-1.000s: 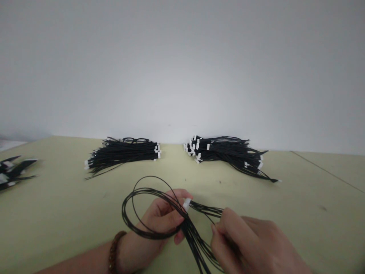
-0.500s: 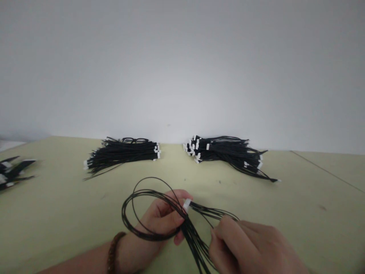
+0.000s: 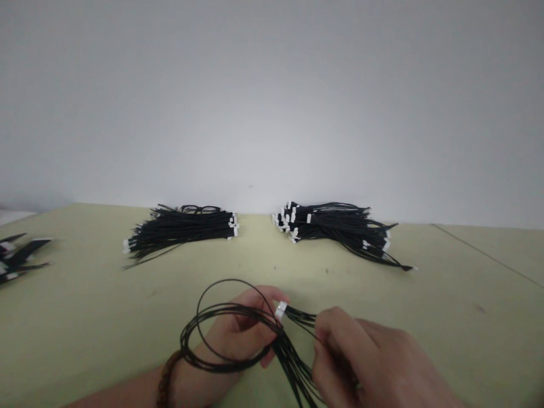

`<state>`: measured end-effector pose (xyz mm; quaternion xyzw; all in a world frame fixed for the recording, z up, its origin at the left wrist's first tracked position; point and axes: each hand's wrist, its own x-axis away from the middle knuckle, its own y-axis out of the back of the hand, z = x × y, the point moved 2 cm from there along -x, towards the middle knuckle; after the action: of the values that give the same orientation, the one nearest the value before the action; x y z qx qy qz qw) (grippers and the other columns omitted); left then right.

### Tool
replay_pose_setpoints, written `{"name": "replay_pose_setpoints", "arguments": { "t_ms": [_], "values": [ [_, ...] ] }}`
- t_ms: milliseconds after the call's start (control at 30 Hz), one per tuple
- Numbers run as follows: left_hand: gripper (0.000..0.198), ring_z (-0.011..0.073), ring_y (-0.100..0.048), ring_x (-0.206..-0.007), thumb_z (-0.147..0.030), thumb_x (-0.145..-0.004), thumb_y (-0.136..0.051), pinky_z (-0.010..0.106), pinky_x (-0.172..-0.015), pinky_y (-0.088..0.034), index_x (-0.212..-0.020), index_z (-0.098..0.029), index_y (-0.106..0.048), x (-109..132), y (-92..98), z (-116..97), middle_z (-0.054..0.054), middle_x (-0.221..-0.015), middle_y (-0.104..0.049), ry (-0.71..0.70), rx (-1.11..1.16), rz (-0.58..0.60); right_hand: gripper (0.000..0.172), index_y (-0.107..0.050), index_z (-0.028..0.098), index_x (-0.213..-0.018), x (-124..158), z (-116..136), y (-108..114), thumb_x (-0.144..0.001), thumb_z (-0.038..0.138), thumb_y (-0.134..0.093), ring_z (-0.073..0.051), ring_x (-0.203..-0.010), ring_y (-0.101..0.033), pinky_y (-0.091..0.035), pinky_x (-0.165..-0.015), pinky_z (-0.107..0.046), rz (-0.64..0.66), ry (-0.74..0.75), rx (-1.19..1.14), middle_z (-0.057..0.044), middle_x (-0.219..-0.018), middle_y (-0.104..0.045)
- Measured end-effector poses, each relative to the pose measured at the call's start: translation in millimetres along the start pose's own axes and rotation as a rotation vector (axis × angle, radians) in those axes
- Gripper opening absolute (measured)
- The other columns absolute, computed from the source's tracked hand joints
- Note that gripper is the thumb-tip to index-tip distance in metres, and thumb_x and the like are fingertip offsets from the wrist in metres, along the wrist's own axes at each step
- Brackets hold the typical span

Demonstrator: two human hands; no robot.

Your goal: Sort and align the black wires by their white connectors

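Observation:
Near the bottom centre, my left hand point(image 3: 249, 334) pinches a bundle of thin black wires point(image 3: 212, 365), which loops out over the hand and wrist. A white connector point(image 3: 281, 310) sits by the left fingertips, with wires running from it to the right. My right hand point(image 3: 361, 357) is closed on those wires, a short way from the connector. More wires of the bundle hang down between the hands and leave the lower edge of the view. The right fingertips are partly hidden.
Two piles of black wires with white connectors, the left pile point(image 3: 182, 229) and the right pile point(image 3: 340, 226), lie by the wall. Black-framed glasses point(image 3: 200, 209) rest behind the left one. More wires point(image 3: 21, 255) lie at the far left of the table point(image 3: 106, 306).
The wire loops have sunk a little and changed shape. My right fingers have risen slightly and now cover more of the wires leading from the connector.

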<state>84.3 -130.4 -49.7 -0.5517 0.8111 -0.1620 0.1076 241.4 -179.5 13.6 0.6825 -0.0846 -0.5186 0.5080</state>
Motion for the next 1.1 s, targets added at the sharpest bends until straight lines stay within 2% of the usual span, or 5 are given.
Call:
{"name": "replay_pose_setpoints", "arguments": {
  "t_ms": [467, 633, 767, 967, 1100],
  "values": [
    [0.012, 0.0065, -0.043, -0.034, -0.030, -0.070, -0.076, 0.017, -0.033, -0.032, -0.078, -0.022, -0.071, 0, 3.3, 11, -0.003, -0.053, -0.052, -0.057, -0.110, 0.029, 0.041, -0.050, 0.021, -0.068, -2, 2, -8, -0.101, 0.022, -0.026, -0.011, -0.041, -0.050, -0.033, -0.040, -0.027, 0.014, 0.103, -0.008, 0.005, -0.054, -0.052],
    [0.023, 0.0063, -0.044, -0.033, -0.032, -0.067, -0.078, 0.017, -0.033, -0.031, -0.085, -0.020, -0.071, -7, 7.4, 16, -0.002, -0.053, -0.056, -0.007, 0.014, 0.087, 0.027, -0.051, 0.021, -0.072, -3, 0, -9, -0.096, 0.020, -0.038, -0.016, -0.050, -0.051, -0.036, -0.046, -0.030, 0.045, 0.075, 0.016, 0.002, -0.060, -0.052],
    [0.033, 0.0044, -0.041, -0.031, -0.039, -0.061, -0.081, 0.016, -0.032, -0.028, -0.085, -0.018, -0.072, -9, 6.2, 11, -0.004, -0.050, -0.055, 0.015, 0.096, 0.117, 0.013, -0.058, 0.014, -0.091, -12, -16, -9, -0.080, 0.020, -0.061, -0.029, -0.077, -0.056, -0.043, -0.069, -0.044, 0.084, 0.096, 0.278, -0.008, -0.082, -0.059],
    [0.029, 0.0050, -0.041, -0.042, -0.031, -0.062, -0.082, 0.016, -0.039, -0.029, -0.086, -0.018, -0.071, -5, 3.2, 3, -0.002, -0.059, -0.054, 0.104, 0.151, -0.019, 0.043, -0.053, 0.007, -0.111, -19, -49, -22, -0.083, 0.036, -0.067, -0.027, -0.094, -0.054, -0.040, -0.085, -0.045, 0.110, 0.266, 0.183, -0.013, -0.099, -0.060],
    [0.026, 0.0059, -0.041, -0.047, -0.029, -0.064, -0.081, 0.018, -0.044, -0.030, -0.086, -0.020, -0.071, -6, 5.1, 0, -0.002, -0.061, -0.052, 0.088, 0.141, -0.088, 0.026, -0.054, 0.009, -0.107, -19, -36, -10, -0.092, 0.031, -0.051, -0.026, -0.088, -0.052, -0.041, -0.080, -0.043, 0.037, 0.278, 0.136, -0.012, -0.095, -0.058]
  ]
}}
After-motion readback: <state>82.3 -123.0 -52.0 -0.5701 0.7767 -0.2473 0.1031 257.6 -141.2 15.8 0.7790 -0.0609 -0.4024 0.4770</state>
